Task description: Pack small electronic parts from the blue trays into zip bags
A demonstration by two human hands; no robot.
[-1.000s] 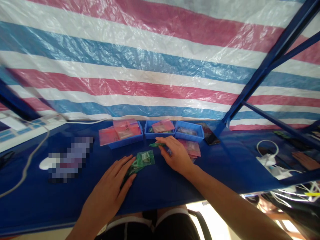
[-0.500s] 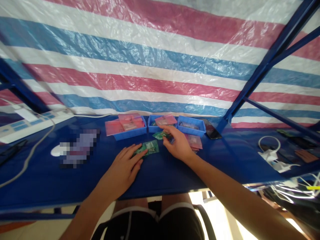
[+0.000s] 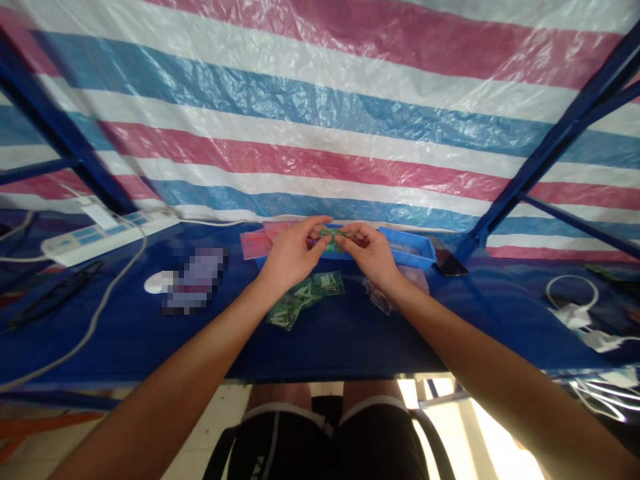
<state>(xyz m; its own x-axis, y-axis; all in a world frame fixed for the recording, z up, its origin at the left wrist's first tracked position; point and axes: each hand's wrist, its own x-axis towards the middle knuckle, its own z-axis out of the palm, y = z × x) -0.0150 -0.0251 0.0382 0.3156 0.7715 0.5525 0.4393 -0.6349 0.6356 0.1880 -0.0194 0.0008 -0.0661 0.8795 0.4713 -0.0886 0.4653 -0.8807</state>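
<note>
My left hand (image 3: pixel 293 253) and my right hand (image 3: pixel 371 252) meet over the blue bins, both pinching a small green plastic bag (image 3: pixel 331 239) between thumbs and fingers. The bag's contents are partly hidden by my fingers. Below them on the blue table (image 3: pixel 345 340), several green bags (image 3: pixel 307 293) with screw-like metal pieces overlap in a pile. Pink bags (image 3: pixel 256 245) stick out of a bin mostly covered by my left hand. Beside my right wrist lie clear and pinkish bags (image 3: pixel 416 277), partly hidden by it.
A blue bin (image 3: pixel 409 248) and a dark phone (image 3: pixel 449 257) are at the back right. On the left sit a white power strip (image 3: pixel 107 237), a cable (image 3: pixel 103 310), a white round object (image 3: pixel 160 282) and a blurred-out item (image 3: pixel 197 277). White cables (image 3: pixel 575 313) lie far right.
My left hand has left the green bags on the table and moved up to join my right hand at the green bag. The view has shifted, uncovering more of the pile.
</note>
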